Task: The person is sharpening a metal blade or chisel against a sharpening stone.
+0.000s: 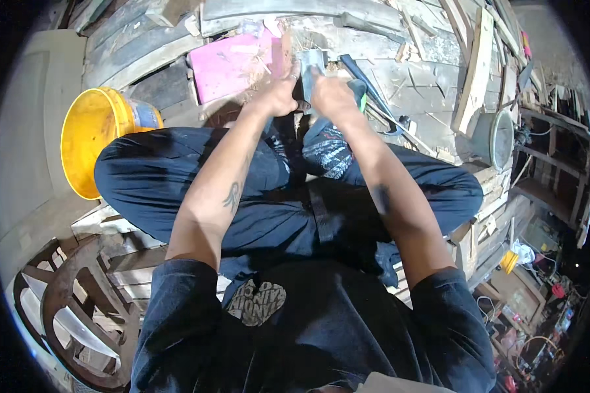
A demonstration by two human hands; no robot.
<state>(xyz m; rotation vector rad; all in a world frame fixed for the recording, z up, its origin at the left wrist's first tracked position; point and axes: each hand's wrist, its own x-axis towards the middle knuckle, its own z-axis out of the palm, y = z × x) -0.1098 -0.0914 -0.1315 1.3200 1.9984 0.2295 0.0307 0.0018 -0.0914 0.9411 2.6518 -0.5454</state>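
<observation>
Both my hands are out in front of my crossed legs, close together over the wood floor. My right hand [333, 95] is closed on a flat grey-blue piece [313, 60], one finger stretched along it; its kind is not clear. Beside it my left hand [276, 97] is closed with its thumb pointing forward, near the end of a narrow brown wooden strip [286, 54]. What its fingers hold is hidden. A pink sheet [224, 71] strewn with shavings lies just left of the strip. To the right of my right hand lies a long dark-blue bar-like thing [367, 80].
A yellow bucket [88, 143] lies tipped by my left knee. A grey bucket [502, 141] is beyond my right knee. Wood offcuts and a long plank [475, 72] lie at the far right. A curved wooden frame [62, 308] is at the lower left.
</observation>
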